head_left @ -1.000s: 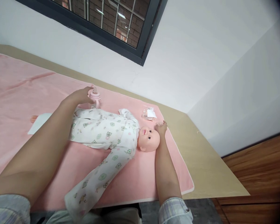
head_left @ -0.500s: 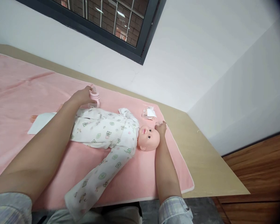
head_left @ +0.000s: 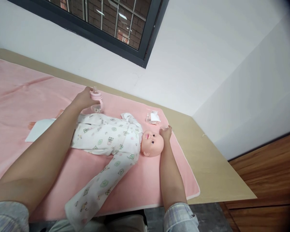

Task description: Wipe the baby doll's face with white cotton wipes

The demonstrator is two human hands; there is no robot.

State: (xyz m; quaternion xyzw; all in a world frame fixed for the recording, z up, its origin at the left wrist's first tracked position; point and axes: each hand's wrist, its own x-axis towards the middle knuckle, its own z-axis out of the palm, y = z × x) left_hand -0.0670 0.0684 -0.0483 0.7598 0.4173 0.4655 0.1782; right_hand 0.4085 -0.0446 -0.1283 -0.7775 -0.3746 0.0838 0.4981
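Note:
A baby doll [head_left: 116, 137] in a white printed sleepsuit lies on its back on a pink blanket [head_left: 19, 93], head pointing right. My left hand [head_left: 83, 99] reaches over the doll's body and is closed on a small pink baby bottle [head_left: 96, 101] beside the doll. My right hand [head_left: 166, 132] rests at the top of the doll's head [head_left: 153, 144], fingers curled round something small and clear that I cannot make out.
A small clear packet with white contents [head_left: 153, 117] lies on the blanket beyond the doll's head. A white folded sheet [head_left: 37, 129] sits left of the doll. The tan table [head_left: 212, 167] ends at right; a white wall and dark-framed window [head_left: 145, 48] stand behind.
My left hand has lifted the pink bottle slightly off the blanket and tilted it. My right hand stays at the doll's head.

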